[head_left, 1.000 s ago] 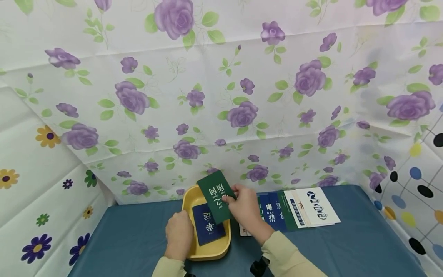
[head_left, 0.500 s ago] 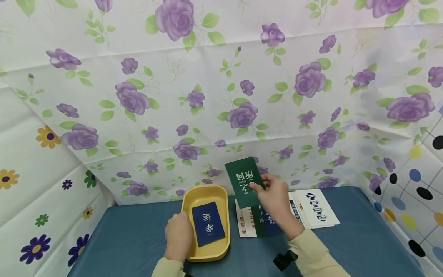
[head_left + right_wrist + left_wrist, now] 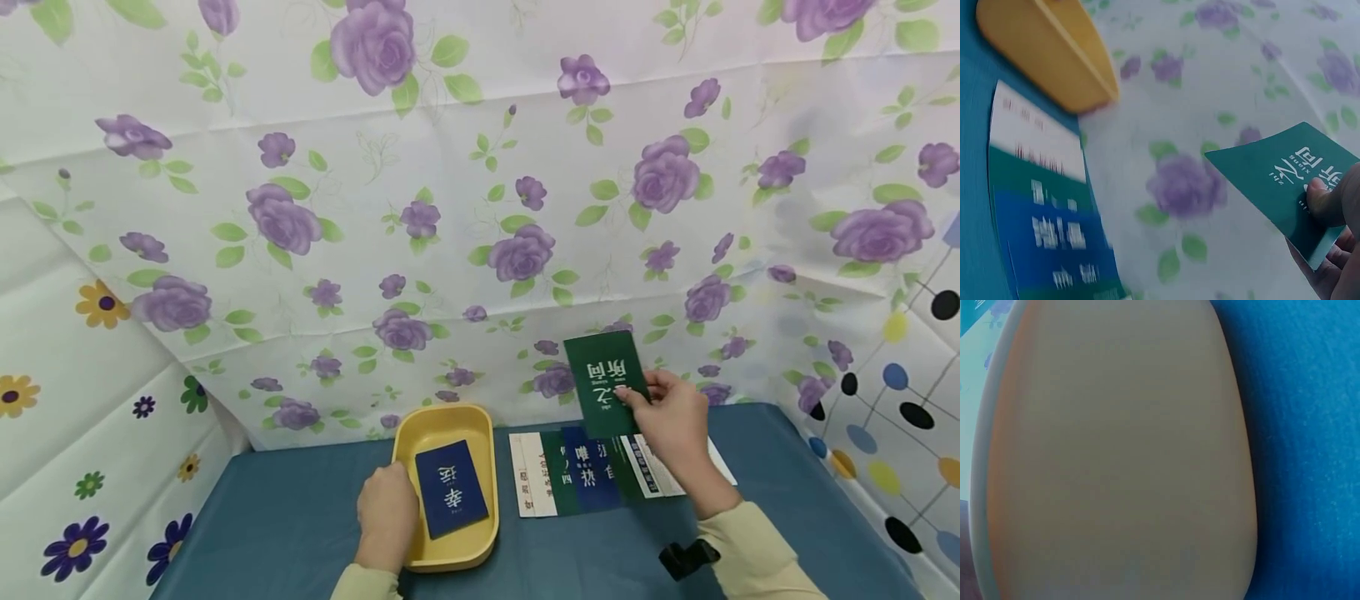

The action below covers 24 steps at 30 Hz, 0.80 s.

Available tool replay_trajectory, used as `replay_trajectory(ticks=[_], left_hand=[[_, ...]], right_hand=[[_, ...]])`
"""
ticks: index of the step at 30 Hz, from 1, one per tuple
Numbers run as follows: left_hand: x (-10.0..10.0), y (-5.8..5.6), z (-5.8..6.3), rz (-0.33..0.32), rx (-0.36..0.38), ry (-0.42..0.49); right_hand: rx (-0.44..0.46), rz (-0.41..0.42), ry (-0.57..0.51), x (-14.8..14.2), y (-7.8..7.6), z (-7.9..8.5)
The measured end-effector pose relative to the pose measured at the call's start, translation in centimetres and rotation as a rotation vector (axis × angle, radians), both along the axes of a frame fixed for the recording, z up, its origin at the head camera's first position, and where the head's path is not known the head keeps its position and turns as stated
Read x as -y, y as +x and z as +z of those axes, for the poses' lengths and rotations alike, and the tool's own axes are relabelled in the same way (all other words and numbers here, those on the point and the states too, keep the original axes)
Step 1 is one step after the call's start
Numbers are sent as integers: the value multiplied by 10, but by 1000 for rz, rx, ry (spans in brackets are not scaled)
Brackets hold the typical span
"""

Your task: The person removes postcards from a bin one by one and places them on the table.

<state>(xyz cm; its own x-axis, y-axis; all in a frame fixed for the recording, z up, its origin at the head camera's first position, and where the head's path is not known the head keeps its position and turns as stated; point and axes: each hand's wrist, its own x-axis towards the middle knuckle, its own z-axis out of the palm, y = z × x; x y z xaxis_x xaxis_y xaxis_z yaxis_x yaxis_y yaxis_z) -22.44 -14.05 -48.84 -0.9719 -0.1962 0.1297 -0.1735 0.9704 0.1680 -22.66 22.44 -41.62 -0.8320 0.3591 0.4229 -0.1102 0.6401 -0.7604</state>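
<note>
My right hand (image 3: 672, 417) pinches a green booklet (image 3: 600, 375) with white characters between thumb and fingers, held up over a row of overlapping booklets. In the right wrist view the thumb lies on the cover of that green booklet (image 3: 1279, 175). My left hand (image 3: 387, 508) grips the left rim of a yellow tray (image 3: 450, 557). A blue booklet (image 3: 452, 487) with white characters lies flat in the tray. The left wrist view is filled by the outer wall of the tray (image 3: 1122, 450); the left hand's fingers are hardly seen there.
Overlapping booklets in white, green and blue (image 3: 592, 479) lie fanned on the blue-covered table (image 3: 300, 517), right of the tray. A floral sheet (image 3: 442, 275) hangs behind the table, with patterned sheets at both sides.
My right hand has carried the green booklet from above the tray rightward and up, over the row of booklets. The left hand has stayed on the tray's rim.
</note>
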Motion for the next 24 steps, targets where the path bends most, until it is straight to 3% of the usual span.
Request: replay_trajectory(ticks=[10, 20, 24], left_hand=[[-1, 1, 0, 9, -6, 8], [0, 0, -3, 26, 8, 11], [1, -1, -5, 21, -5, 7]], right_hand=[[117, -108, 66, -70, 6, -13], [338, -113, 241, -118, 8, -49], [407, -114, 250, -129, 7, -61]])
